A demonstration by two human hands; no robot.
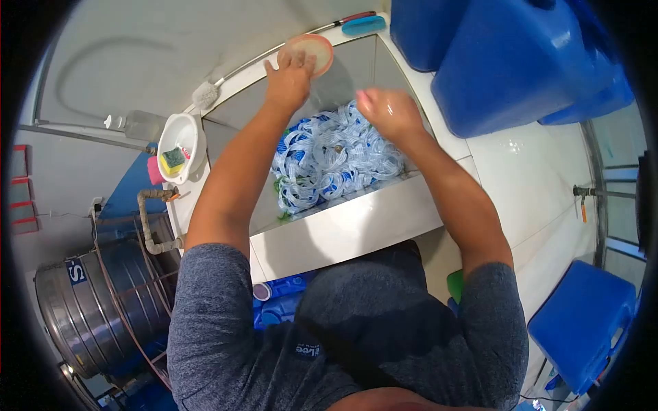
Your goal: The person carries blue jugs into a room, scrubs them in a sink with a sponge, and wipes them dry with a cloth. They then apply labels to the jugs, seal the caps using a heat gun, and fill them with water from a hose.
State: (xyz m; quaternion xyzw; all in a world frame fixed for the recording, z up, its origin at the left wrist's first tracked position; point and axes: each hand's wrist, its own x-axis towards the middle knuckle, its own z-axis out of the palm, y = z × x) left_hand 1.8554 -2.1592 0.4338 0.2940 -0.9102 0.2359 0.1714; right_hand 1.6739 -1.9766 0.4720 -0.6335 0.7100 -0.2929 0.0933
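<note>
My left hand (pixel 290 83) reaches to the back edge of a tiled basin (pixel 343 226), its fingers spread over a round pale dish with an orange rim (pixel 319 55). The fingertips seem to touch the dish. Above the basin's right side, my right hand (pixel 391 113) is wet and closed like a fist; anything inside it is hidden. Below both hands lies a heap of clear, ring-like plastic strips (pixel 336 161) with blue and some green pieces among them. Its lower layers are hidden.
A white bowl (pixel 194 130) with sponges stands left of the basin, near a clear bottle (pixel 142 125). A long-handled brush (pixel 205 94) and a blue brush (pixel 363 26) lie along the back ledge. Large blue jugs (pixel 507 75) crowd the right. A steel tank (pixel 89 315) is lower left.
</note>
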